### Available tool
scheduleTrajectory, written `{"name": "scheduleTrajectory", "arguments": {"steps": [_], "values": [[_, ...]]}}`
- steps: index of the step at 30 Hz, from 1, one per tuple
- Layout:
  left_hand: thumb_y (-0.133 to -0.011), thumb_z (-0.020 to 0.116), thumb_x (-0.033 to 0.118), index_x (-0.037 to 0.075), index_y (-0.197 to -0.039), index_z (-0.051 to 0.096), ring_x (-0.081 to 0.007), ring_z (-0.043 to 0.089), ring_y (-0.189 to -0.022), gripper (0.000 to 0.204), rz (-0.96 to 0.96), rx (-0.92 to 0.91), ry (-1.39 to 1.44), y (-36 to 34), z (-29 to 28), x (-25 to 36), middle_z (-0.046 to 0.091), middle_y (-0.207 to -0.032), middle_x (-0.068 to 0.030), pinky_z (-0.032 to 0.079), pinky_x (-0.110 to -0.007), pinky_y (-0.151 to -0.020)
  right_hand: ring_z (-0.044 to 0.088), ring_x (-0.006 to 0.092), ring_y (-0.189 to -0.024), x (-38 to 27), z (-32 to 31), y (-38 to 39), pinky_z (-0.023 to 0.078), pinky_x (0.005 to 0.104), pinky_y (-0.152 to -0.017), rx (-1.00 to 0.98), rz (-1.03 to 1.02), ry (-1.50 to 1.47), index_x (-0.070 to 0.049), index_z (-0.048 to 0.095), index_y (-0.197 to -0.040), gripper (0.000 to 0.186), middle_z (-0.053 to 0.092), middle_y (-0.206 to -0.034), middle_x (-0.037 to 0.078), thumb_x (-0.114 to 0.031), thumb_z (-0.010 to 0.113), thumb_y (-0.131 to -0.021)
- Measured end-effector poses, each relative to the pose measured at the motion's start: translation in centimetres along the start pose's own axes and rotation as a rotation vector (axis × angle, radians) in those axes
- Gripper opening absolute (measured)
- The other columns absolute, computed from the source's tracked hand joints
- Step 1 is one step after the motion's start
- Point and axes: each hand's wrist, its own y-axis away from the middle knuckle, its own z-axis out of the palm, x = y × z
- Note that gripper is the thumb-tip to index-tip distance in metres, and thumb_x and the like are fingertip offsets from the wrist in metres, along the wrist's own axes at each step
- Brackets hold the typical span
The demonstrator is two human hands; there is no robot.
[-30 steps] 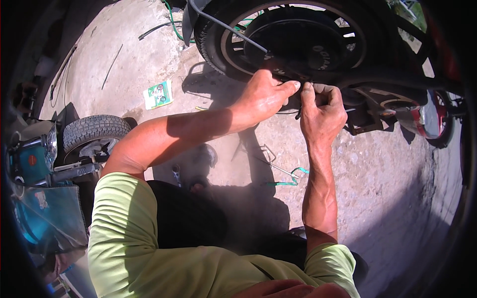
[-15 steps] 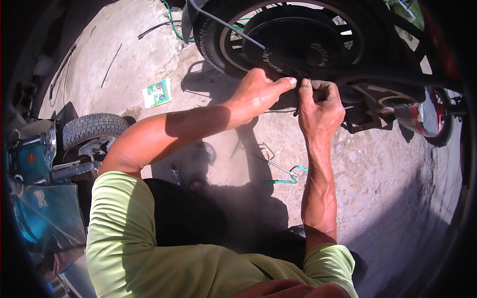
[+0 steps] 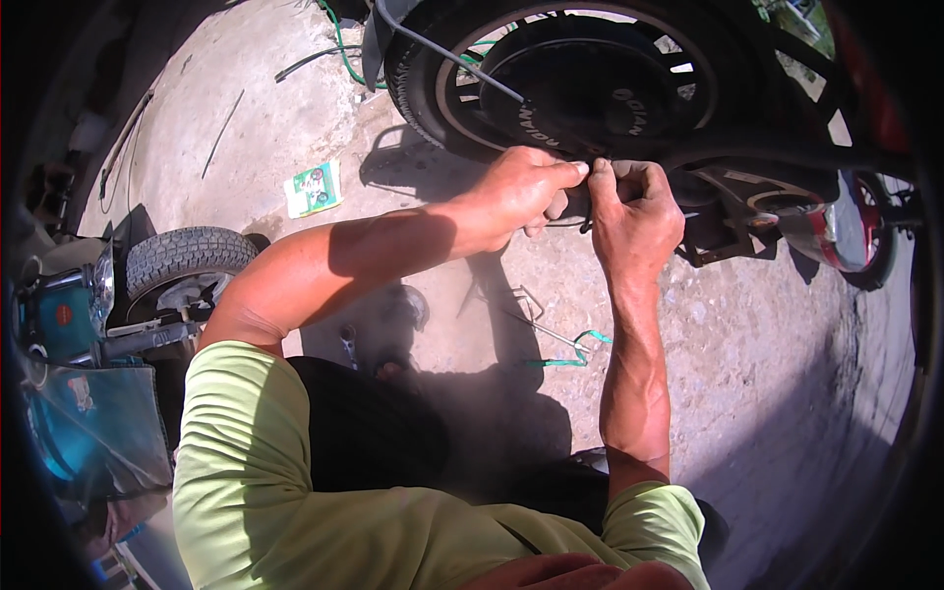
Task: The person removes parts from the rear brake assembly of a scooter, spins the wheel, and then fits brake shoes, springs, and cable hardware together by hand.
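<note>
A black wheel hub [image 3: 580, 84] with a dark tyre [image 3: 418, 103] around it fills the upper middle, part of a vehicle lying or standing there. My left hand [image 3: 521, 192] is at the lower edge of the hub, thumb and forefinger pinched together. Right beside it, my right hand [image 3: 637, 214] is closed too, its thumb tip almost touching the left thumb. Whatever they pinch is small and dark and cannot be made out. A thin black end hangs below the right thumb. One grey cable [image 3: 447, 47] runs down to the hub from the upper left.
On the concrete ground lie a green-and-white printed card [image 3: 313, 189], a metal rod with green strap [image 3: 562, 344] and a wrench-like tool [image 3: 348, 339]. A teal vehicle with a small tyre [image 3: 187, 256] stands at left. A red-and-silver lamp part [image 3: 844, 224] is at right.
My left hand has turned slightly and shifted a little right and down, showing its curled lower fingers. The right hand stays nearly where it was.
</note>
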Motion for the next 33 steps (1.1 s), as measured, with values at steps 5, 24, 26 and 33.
{"name": "scheduleTrajectory", "arguments": {"steps": [5, 24, 26, 33], "values": [[-0.098, 0.064, 0.032, 0.0, -0.088, 0.065, -0.012, 0.048, -0.049, 0.034, 0.008, -0.016, -0.027, -0.3, -0.2, -0.2, 0.059, -0.067, -0.0066, 0.04, -0.029, -0.045, 0.07, 0.023, -0.062, 0.2, -0.3, -0.5, 0.054, 0.0333, -0.06, 0.011, -0.024, 0.086, -0.006, 0.071, -0.079, 0.023, 0.071, -0.068, 0.008, -0.028, 0.076, -0.086], [-0.097, 0.066, 0.031, 0.0, -0.087, 0.066, -0.0102, 0.048, -0.051, 0.033, 0.056, 0.003, -0.106, -0.1, -0.2, 0.0, 0.059, -0.067, -0.0041, 0.039, -0.028, -0.046, 0.069, 0.0203, -0.062, 1.1, 0.0, 0.0, 0.053, 0.0317, -0.059, -0.015, -0.046, 0.01, -0.006, 0.07, -0.083, 0.019, 0.071, -0.072, 0.006, -0.023, 0.078, -0.085], [-0.096, 0.066, 0.03, 0.0, -0.087, 0.067, -0.01, 0.049, -0.052, 0.032, 0.05, 0.047, -0.168, 0.1, -0.2, 0.1, 0.06, -0.068, -0.0041, 0.038, -0.028, -0.046, 0.069, 0.0205, -0.063, 0.9, 0.0, -0.1, 0.053, 0.0319, -0.059, -0.025, -0.033, 0.0, -0.006, 0.07, -0.084, 0.019, 0.071, -0.072, 0.006, -0.024, 0.078, -0.085], [-0.099, 0.065, 0.031, 0.002, -0.089, 0.069, -0.007, 0.048, -0.055, 0.031, 0.041, 0.047, -0.171, 0.0, 0.0, 0.4, 0.056, -0.068, -0.0006, 0.037, -0.024, -0.047, 0.07, 0.0231, -0.064, 0.7, -0.4, -0.2, 0.053, 0.0333, -0.061, -0.074, 0.085, -0.011, -0.004, 0.072, -0.086, 0.022, 0.071, -0.071, 0.01, -0.026, 0.077, -0.086]]}}
